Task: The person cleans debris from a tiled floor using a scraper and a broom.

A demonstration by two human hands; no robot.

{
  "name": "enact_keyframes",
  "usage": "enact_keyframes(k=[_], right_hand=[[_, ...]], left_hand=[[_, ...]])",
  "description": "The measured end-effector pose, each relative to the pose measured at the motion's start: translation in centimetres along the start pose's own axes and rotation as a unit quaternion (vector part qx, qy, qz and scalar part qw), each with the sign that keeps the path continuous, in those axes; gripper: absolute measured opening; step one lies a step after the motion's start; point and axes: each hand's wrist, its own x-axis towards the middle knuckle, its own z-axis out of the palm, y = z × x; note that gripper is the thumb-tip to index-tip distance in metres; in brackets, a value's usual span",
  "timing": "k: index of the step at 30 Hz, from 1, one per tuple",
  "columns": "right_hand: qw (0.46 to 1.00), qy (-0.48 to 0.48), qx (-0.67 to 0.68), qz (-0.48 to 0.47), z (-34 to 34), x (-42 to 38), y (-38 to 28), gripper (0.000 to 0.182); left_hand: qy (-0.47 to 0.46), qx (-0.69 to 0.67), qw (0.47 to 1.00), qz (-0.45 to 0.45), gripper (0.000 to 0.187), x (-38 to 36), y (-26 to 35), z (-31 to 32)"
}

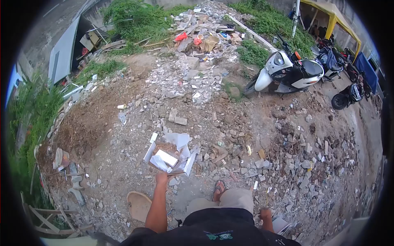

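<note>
My left hand (162, 177) is closed on the near edge of an open cardboard box (187, 165) with white flaps, held out in front of my body. Inside it lie a white rectangular block (167, 158), crumpled clear plastic (179, 140) and brown debris. My right hand (265, 213) hangs low at my right side with its fingers curled. A thin stick-like line shows just above that fist, and what the fingers hold, if anything, I cannot tell. Close to the right forearm lies a pale flat panel (280, 224).
Rubble covers the ground, with a debris heap (201, 35) at the back. A tan basin-like piece (138, 206) lies left of my left arm. A bucket (61, 158) stands farther left. Parked at the right are a white scooter (283, 71) and other motorbikes, near a yellow canopy (334, 18).
</note>
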Motion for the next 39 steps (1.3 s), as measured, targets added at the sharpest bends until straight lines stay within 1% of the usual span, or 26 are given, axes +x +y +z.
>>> enact_keyframes(k=[1, 2, 3, 4, 6, 11, 13, 14, 15, 16, 17, 19, 21, 23, 24, 25, 27, 29, 30, 31, 32, 33, 35, 36, 38, 39], right_hand=[[0.979, 0.067, 0.143, 0.126, -4.2, 4.2, -8.0, 0.032], [0.979, 0.144, 0.146, 0.006, -6.4, 9.9, -11.3, 0.036], [0.976, 0.14, 0.163, -0.035, -13.5, 9.2, -22.3, 0.039], [0.975, 0.136, 0.167, -0.05, -16.7, 12.3, -27.4, 0.04], [0.972, 0.143, 0.172, -0.068, -21.1, 18.0, -35.0, 0.04], [0.953, 0.216, 0.04, -0.209, -25.8, 29.6, -47.2, 0.04], [0.969, 0.198, 0.054, -0.141, -26.1, 32.5, -50.0, 0.037], [0.975, 0.185, 0.059, -0.107, -26.2, 33.5, -51.3, 0.036], [0.969, 0.213, 0.085, -0.092, -25.0, 35.1, -51.3, 0.036], [0.982, 0.176, 0.053, -0.038, -23.1, 37.7, -49.2, 0.037], [0.987, 0.156, 0.025, -0.006, -23.4, 37.2, -51.5, 0.039], [0.99, 0.133, -0.008, -0.037, -20.6, 39.5, -49.6, 0.037], [0.995, -0.035, 0.081, 0.044, -23.8, 39.1, -55.9, 0.054], [0.995, -0.062, 0.052, 0.065, -24.6, 39.0, -59.3, 0.053], [0.993, -0.086, 0.021, 0.08, -25.1, 39.8, -60.5, 0.051], [0.992, -0.088, 0.017, 0.086, -25.1, 40.2, -60.5, 0.051], [0.996, -0.032, 0.003, 0.078, -24.5, 40.4, -61.0, 0.049], [0.994, -0.015, 0.034, 0.1, -24.6, 41.1, -61.7, 0.048], [0.992, -0.02, 0.04, 0.117, -24.4, 41.6, -61.1, 0.047], [0.99, -0.027, 0.046, 0.134, -24.0, 40.9, -60.4, 0.047], [0.989, 0.023, 0.101, 0.11, -24.1, 39.8, -60.7, 0.044], [0.988, 0.022, 0.105, 0.114, -24.9, 39.0, -61.8, 0.044], [0.98, 0.036, 0.124, 0.154, -25.3, 36.6, -62.7, 0.044], [0.982, 0.049, 0.075, 0.165, -24.5, 35.3, -62.0, 0.044], [0.975, 0.083, 0.11, 0.177, -22.2, 31.6, -60.1, 0.045], [0.967, 0.116, 0.141, 0.178, -20.0, 29.5, -58.2, 0.045]], left_hand=[[0.075, -0.176, 0.981, 0.025, 0.024, 4.7, -2.0, 4.0], [0.144, -0.347, 0.925, 0.048, 0.022, 9.0, -3.6, 4.1], [0.146, -0.35, 0.924, 0.049, 0.022, 10.5, -1.6, 0.9], [0.126, -0.465, 0.875, -0.038, 0.024, 10.8, 2.0, -3.3], [0.074, -0.661, 0.719, -0.199, 0.03, 10.6, 10.4, -16.0], [0.076, -0.7, 0.682, -0.199, 0.031, 30.1, 15.6, -26.4], [0.103, -0.699, 0.68, -0.196, 0.027, 39.9, 18.2, -31.6], [0.115, -0.74, 0.639, -0.174, 0.031, 45.7, 19.7, -34.7], [0.117, -0.743, 0.64, -0.16, 0.031, 51.4, 21.6, -39.6], [0.115, -0.735, 0.653, -0.14, 0.033, 55.5, 23.4, -44.0], [0.115, -0.729, 0.664, -0.118, 0.036, 59.8, 25.3, -48.6], [0.121, -0.768, 0.627, -0.05, 0.029, 68.6, 29.3, -59.3], [0.152, -0.774, 0.615, -0.008, 0.033, 77.5, 34.1, -73.1], [0.004, -0.864, 0.465, 0.191, 0.092, 83.2, 37.9, -84.5], [-0.071, -0.886, 0.391, 0.239, 0.112, 83.8, 40.4, -89.2], [-0.083, -0.879, 0.412, 0.225, 0.115, 83.3, 43.9, -92.0], [0.032, -0.664, 0.671, 0.329, 0.112, 80.4, 49.7, -92.8], [0.269, -0.401, 0.782, 0.394, 0.098, 83.8, 54.8, -86.9], [0.251, -0.369, 0.819, 0.361, 0.084, 78.3, 55.9, -83.2], [0.198, -0.339, 0.838, 0.38, 0.078, 77.3, 56.8, -77.9], [0.126, -0.322, 0.868, 0.357, 0.074, 76.2, 57.5, -71.0], [0.047, -0.294, 0.892, 0.34, 0.072, 75.8, 57.8, -62.9], [-0.08, -0.207, 0.933, 0.284, 0.071, 67.7, 56.3, -49.6], [-0.164, -0.149, 0.932, 0.286, 0.064, 63.5, 55.0, -42.6], [-0.309, -0.046, 0.881, 0.356, 0.051, 52.8, 51.2, -33.1], [-0.393, 0.005, 0.839, 0.375, 0.042, 46.9, 49.7, -31.9]])
